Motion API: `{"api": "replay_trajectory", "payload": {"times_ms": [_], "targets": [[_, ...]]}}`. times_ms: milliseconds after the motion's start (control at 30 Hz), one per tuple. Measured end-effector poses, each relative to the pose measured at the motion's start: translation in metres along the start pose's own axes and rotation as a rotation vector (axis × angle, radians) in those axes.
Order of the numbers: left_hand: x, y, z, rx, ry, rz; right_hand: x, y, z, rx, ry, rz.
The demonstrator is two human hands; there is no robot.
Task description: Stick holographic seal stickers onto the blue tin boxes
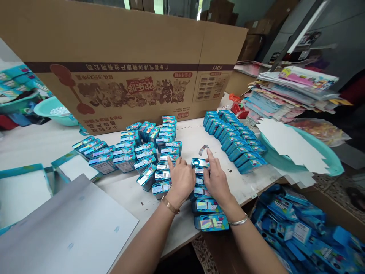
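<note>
A row of small blue boxes [210, 222] with shiny seals on their tops runs away from the table's front edge, between my hands. My left hand [182, 177] is closed beside the row's left side, its fingers bent; what they grip, if anything, is hidden. My right hand [218, 179] is over the row's far right side, its thumb against the boxes. From its raised index fingertip curls a shiny sticker strip [203, 149]. Left of my left hand stand many more blue boxes [124, 161], some in rows, others at angles.
Packed rows of blue boxes [238, 146] stand at right. Behind rises a large carton [128, 42]. A turquoise basin [327, 161] holds white card. Below the table's right edge, a carton of blue boxes [299, 228]. A white sheet [74, 232] and shallow trays [25, 182] lie left.
</note>
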State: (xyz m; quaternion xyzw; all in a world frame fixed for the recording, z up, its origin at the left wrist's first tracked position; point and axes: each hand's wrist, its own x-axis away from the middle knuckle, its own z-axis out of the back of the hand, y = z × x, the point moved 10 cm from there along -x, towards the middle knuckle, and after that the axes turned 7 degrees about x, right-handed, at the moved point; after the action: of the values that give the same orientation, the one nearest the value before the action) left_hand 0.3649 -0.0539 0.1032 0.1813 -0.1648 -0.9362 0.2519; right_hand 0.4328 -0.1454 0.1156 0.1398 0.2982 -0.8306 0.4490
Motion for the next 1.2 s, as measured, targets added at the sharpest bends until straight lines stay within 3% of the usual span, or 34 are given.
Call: {"api": "replay_trajectory", "payload": {"times_ms": [200, 333, 433, 533, 600, 700, 800, 933, 1033, 1200], "targets": [[0.000, 0.003, -0.024, -0.128, -0.194, -0.048, -0.002, 0.015, 0.001, -0.011, -0.023, -0.055], [-0.001, 0.004, -0.016, -0.085, -0.208, -0.041, -0.002, 0.026, 0.001, -0.151, -0.028, -0.094], [-0.007, 0.000, 0.016, 0.182, -0.051, 0.005, -0.002, 0.037, 0.012, -0.339, 0.010, -0.187], [-0.015, -0.018, 0.035, 0.729, 0.006, 0.171, -0.004, 0.039, 0.029, -0.620, -0.001, -0.305], [-0.019, -0.021, 0.026, 1.139, -0.128, 0.321, -0.005, 0.034, 0.036, -0.872, -0.066, -0.404], [-0.016, -0.006, 0.004, 1.570, -0.448, 0.527, -0.001, 0.018, 0.039, -1.221, -0.190, -0.567], [-0.010, 0.009, -0.008, 1.758, -0.663, 0.635, 0.005, 0.004, 0.037, -1.436, -0.277, -0.684], [-0.005, 0.020, -0.018, 1.876, -0.771, 0.673, 0.013, -0.005, 0.030, -1.560, -0.332, -0.777], [-0.005, 0.019, -0.022, 1.935, -0.725, 0.699, 0.014, -0.008, 0.025, -1.595, -0.369, -0.794], [-0.016, 0.002, -0.021, 1.856, -0.465, 0.607, 0.015, -0.001, 0.018, -1.529, -0.327, -0.817]]}}
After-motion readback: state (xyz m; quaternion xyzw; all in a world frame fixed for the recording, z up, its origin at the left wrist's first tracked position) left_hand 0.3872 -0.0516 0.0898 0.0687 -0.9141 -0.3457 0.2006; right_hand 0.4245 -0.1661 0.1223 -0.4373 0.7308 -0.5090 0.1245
